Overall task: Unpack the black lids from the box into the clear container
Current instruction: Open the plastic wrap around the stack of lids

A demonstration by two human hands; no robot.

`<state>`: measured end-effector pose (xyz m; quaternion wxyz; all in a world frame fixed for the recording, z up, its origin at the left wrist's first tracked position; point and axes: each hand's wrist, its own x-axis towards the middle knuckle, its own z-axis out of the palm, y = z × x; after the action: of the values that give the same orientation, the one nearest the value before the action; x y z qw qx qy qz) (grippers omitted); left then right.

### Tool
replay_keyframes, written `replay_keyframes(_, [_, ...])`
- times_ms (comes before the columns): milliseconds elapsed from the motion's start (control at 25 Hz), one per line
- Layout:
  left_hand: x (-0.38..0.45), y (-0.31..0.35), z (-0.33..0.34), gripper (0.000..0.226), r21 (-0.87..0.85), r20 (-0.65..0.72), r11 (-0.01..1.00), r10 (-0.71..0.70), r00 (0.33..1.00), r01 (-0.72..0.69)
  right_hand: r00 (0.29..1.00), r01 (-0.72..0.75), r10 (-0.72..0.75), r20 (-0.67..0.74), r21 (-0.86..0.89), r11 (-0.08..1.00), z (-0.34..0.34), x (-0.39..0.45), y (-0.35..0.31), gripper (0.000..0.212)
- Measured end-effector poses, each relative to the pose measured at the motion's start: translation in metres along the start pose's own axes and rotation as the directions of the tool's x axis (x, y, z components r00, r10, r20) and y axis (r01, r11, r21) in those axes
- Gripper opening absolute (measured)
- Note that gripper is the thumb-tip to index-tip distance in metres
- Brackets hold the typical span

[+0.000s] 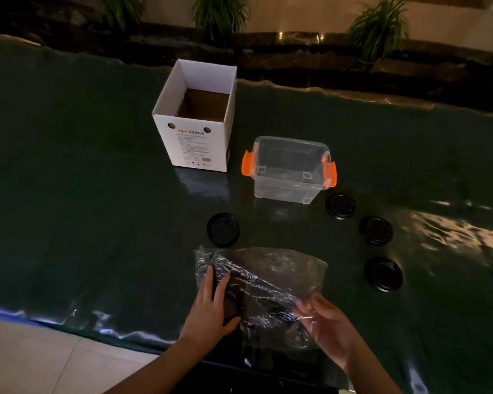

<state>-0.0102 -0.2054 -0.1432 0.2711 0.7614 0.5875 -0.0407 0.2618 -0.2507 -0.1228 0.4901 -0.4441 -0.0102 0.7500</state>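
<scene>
- Four loose black lids on dark glossy table [97,209]: round, flat, raised rim. One [223,229] front-left of clear container, three to the container's right: [340,206], [376,230], [383,274].
- More black lids stacked inside crinkled clear plastic bag [268,280], lying at near table edge.
- Clear container [289,169]: open top, orange latches on both ends, nothing inside.
- White box [195,115]: top open, brown floor visible, just left of container and behind it.
- Left hand [211,305]: fingers fairly straight, laid over bag's left end, pressing on the stack through the film.
- Right hand [329,325]: fingers curled, pinching bag's near-right edge; film bunched at fingertips.
- Potted plants [221,15] along far ledge.
</scene>
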Motion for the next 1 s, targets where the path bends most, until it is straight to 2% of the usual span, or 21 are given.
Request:
replay_keyframes(80, [0.002, -0.003, 0.001, 0.099, 0.001, 0.001, 1.0, -0.01, 1.0, 0.01, 0.993, -0.105, 0.099, -0.06, -0.118, 0.987, 0.003, 0.009, 0.002, 0.018])
replay_keyframes(160, [0.002, -0.005, 0.002, 0.101, 0.01, -0.006, 1.0, -0.009, 1.0, 0.009, 0.983, -0.167, 0.181, 0.011, -0.332, 0.928, 0.009, 0.023, -0.005, 0.031])
replay_keyframes(240, [0.003, -0.005, 0.002, 0.101, 0.022, -0.002, 1.0, 0.004, 1.0, -0.003, 0.958, -0.126, 0.258, 0.122, -0.632, 0.765, 0.015, 0.035, -0.018, 0.059])
replay_keyframes(280, [0.003, -0.005, 0.003, 0.101, 0.027, 0.0, 1.0, 0.006, 1.0, -0.006, 0.948, -0.107, 0.29, 0.129, -0.73, 0.675, 0.018, 0.04, -0.023, 0.074])
replay_keyframes(360, [0.004, -0.004, 0.004, 0.103, 0.019, -0.015, 1.0, 0.018, 1.0, -0.018, 0.971, -0.12, 0.24, 0.022, -0.818, 0.563, 0.022, 0.046, -0.029, 0.09])
replay_keyframes(480, [0.004, -0.007, 0.006, 0.104, -0.011, -0.039, 0.999, 0.044, 0.998, -0.044, 0.996, -0.085, 0.075, -0.054, -0.855, 0.511, 0.015, 0.049, -0.028, 0.078])
replay_keyframes(560, [0.002, -0.009, 0.005, 0.105, -0.041, -0.037, 0.998, 0.039, 0.999, -0.04, 1.0, -0.004, -0.009, -0.008, -0.898, 0.44, 0.005, 0.052, -0.025, 0.056])
replay_keyframes(680, [0.002, -0.011, 0.002, 0.106, -0.078, -0.023, 0.997, 0.028, 0.999, -0.03, 0.998, 0.059, -0.044, 0.046, -0.925, 0.376, 0.003, 0.055, -0.017, 0.027])
replay_keyframes(760, [0.002, -0.013, 0.0, 0.106, -0.086, -0.018, 0.996, 0.032, 0.999, -0.033, 0.998, 0.057, -0.047, 0.043, -0.936, 0.347, 0.001, 0.058, -0.007, 0.03])
replay_keyframes(840, [0.002, -0.014, 0.0, 0.106, -0.085, -0.016, 0.996, 0.038, 0.999, -0.039, 0.99, 0.094, -0.12, 0.072, -0.977, 0.19, -0.008, 0.063, -0.002, 0.036])
replay_keyframes(920, [0.0, -0.014, 0.0, 0.107, -0.097, -0.013, 0.995, 0.033, 0.999, -0.034, 0.957, 0.063, -0.286, 0.04, -0.996, 0.07, -0.013, 0.069, -0.005, 0.034])
replay_keyframes(1000, [-0.001, -0.013, 0.001, 0.108, -0.102, -0.025, 0.994, 0.034, 0.999, -0.037, 0.942, 0.038, -0.335, 0.015, -0.997, 0.063, -0.002, 0.068, -0.012, 0.03])
